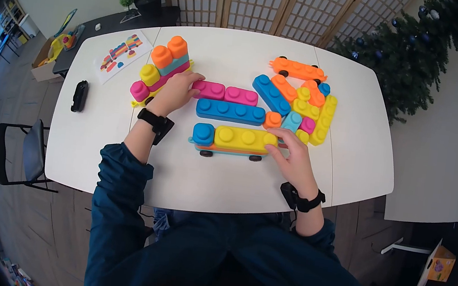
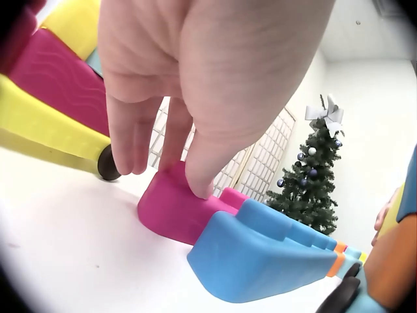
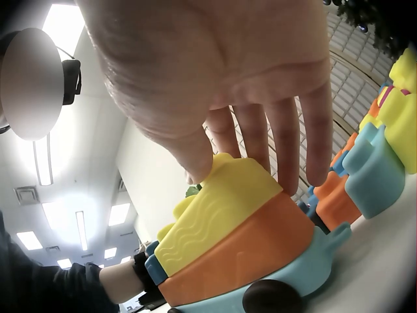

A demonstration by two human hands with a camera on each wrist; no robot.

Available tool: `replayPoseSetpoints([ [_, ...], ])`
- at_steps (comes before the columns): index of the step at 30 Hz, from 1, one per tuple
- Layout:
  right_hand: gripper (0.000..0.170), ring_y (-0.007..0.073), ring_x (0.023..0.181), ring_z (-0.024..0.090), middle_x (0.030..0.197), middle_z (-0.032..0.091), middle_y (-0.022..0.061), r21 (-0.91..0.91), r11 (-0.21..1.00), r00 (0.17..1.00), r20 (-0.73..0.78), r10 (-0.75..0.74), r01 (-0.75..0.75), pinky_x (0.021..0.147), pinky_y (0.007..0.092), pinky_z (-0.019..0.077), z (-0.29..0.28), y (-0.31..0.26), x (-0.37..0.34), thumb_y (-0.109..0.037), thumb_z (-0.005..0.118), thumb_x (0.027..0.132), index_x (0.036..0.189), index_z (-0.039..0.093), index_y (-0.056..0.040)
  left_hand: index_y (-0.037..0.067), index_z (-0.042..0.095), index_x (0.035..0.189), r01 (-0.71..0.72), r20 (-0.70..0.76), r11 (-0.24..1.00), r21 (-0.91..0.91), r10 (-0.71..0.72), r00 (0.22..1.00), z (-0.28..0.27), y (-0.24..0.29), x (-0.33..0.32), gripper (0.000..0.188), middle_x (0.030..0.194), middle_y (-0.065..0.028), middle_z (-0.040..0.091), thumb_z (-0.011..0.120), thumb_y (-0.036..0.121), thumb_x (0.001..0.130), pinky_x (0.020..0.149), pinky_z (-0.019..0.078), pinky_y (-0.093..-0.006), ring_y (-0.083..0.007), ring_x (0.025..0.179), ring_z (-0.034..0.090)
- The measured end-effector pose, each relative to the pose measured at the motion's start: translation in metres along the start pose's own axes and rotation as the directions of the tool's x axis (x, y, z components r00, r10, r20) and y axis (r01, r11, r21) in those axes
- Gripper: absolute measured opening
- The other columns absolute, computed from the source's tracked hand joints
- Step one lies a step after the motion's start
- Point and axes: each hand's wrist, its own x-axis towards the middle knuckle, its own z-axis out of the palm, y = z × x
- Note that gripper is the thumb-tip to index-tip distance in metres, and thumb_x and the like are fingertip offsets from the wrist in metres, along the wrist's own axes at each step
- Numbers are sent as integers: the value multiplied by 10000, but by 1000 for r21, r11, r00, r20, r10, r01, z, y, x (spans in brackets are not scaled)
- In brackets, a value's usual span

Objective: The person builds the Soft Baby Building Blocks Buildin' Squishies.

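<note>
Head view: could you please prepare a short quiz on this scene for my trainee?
1. Which hand touches a pink block?
2. True or false: a long blue block lies between that pink block and the yellow-topped vehicle.
3. Which colour is the small block on this vehicle's left end: A) orange, B) blue, C) pink?

Key: 1. The left hand; 2. True; 3. B.

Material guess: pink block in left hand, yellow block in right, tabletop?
Pink block: probably molded plastic, satin; smooth faces, rounded edges.
Yellow block: likely the same, with wavy relief on its side.
Tabletop: perhaps white laminate, fairly matte; smooth and uniform, with straight seams.
</note>
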Motion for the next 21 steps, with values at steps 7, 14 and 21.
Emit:
replayPoseSetpoints([
  [7, 346, 270, 895, 672, 1133, 708, 97, -23, 1000, 1000, 23, -1, 2, 792, 321, 542, 1, 1, 4, -139, 764, 917, 1236, 662, -55, 9, 657, 1176, 46, 19, 999, -10, -46, 999, -12, 15, -3, 281, 1108, -149, 701, 738, 62, 912, 882, 587, -364, -310, 988, 702],
  [14, 335, 266, 960, 694, 1153, 714, 101, 38, 999, 999, 45, 23, -25, 833, 328, 550, -4, 6, 8, -136, 769, 914, 1223, 673, -47, 8, 629, 1248, -9, -83, 910, -415, -27, 996, -55, 81, -56, 306, 1253, -109, 681, 717, 92, 967, 1024, 560, -358, -219, 1180, 669],
  [21, 344, 263, 975, 694, 1154, 707, 104, 41, 998, 998, 58, 35, -37, 844, 331, 552, -4, 6, 8, -137, 765, 921, 1238, 666, -44, 35, 641, 1241, -57, -12, 841, -539, 60, 998, -54, 101, -89, 315, 1249, -103, 696, 724, 93, 942, 1042, 548, -374, -225, 1147, 680],
])
